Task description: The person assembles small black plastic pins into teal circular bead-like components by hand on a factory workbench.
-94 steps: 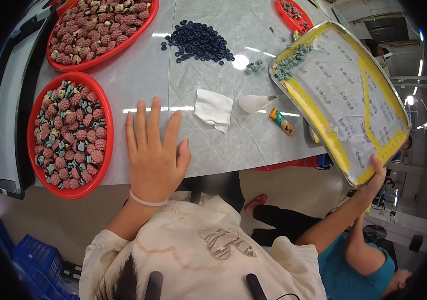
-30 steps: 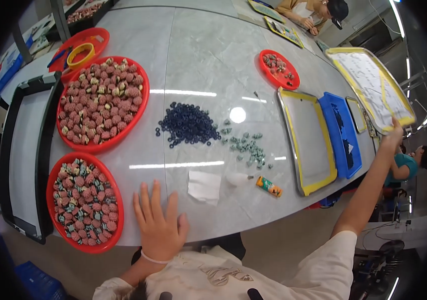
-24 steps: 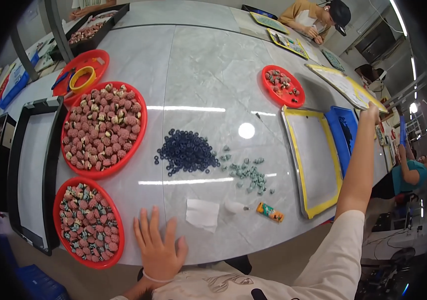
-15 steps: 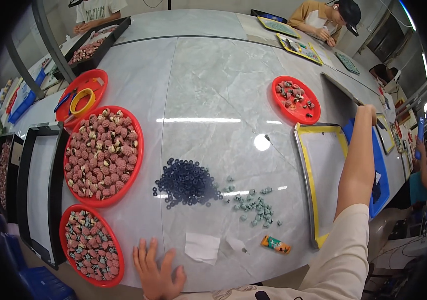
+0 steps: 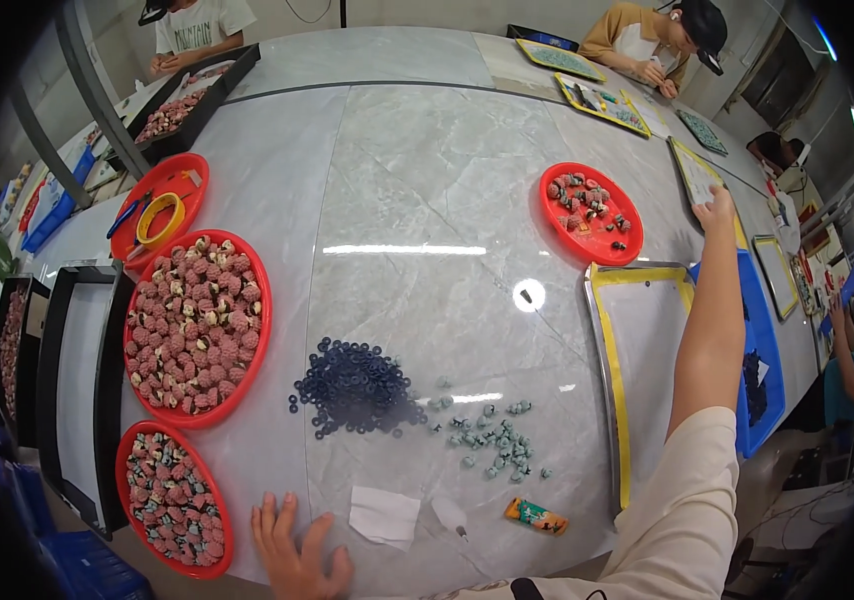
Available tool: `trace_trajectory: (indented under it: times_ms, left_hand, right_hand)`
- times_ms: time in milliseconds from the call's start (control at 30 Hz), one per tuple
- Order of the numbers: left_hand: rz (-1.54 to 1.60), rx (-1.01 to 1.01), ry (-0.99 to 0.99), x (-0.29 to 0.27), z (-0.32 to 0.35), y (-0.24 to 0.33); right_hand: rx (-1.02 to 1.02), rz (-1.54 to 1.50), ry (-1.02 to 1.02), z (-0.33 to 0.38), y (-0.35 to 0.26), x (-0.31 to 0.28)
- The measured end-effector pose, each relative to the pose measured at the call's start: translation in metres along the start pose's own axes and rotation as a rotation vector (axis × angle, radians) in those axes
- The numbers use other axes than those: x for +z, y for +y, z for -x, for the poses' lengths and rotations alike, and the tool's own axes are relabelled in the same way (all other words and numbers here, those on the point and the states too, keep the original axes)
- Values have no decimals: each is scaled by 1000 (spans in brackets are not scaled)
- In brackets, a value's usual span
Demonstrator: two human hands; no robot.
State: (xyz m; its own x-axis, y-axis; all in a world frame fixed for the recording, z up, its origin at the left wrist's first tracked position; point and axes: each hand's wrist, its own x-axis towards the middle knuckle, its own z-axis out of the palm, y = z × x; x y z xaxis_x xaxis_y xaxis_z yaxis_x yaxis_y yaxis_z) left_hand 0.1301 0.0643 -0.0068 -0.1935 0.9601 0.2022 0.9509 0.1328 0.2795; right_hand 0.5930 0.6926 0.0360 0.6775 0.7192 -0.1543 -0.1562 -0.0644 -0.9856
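Note:
My left hand (image 5: 296, 556) lies flat on the grey marble table (image 5: 427, 170) at its near edge, fingers spread and holding nothing. A white paper scrap (image 5: 384, 516) is just to its right. My right arm stretches far across to the right, and my right hand (image 5: 718, 208) grips the near edge of a yellow-rimmed tray (image 5: 693, 168) that rests flat near the table's right side. A pile of dark blue rings (image 5: 352, 386) and scattered teal pieces (image 5: 493, 441) lie between my arms.
Red round trays of pink and white pieces sit at the left (image 5: 197, 326) and lower left (image 5: 172, 497); a smaller one (image 5: 592, 216) is near my right hand. An empty yellow-rimmed tray (image 5: 647, 350), a blue bin (image 5: 763, 372) and an orange tube (image 5: 535, 516) lie at the right. People work at the far side.
My right hand has carried the yellow-rimmed tray from beside me out over the table to its far right side. The view has risen; my left hand stayed flat on the near edge.

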Motion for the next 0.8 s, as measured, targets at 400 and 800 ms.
trace_trajectory:
  times_ms: [400, 800]
  left_hand:
    - [76, 12, 42, -5, 7, -6]
    - [113, 162, 233, 12, 25, -14]
  right_hand:
    - [-538, 1133, -1083, 287, -17, -75]
    - [-741, 766, -979, 483, 71, -187]
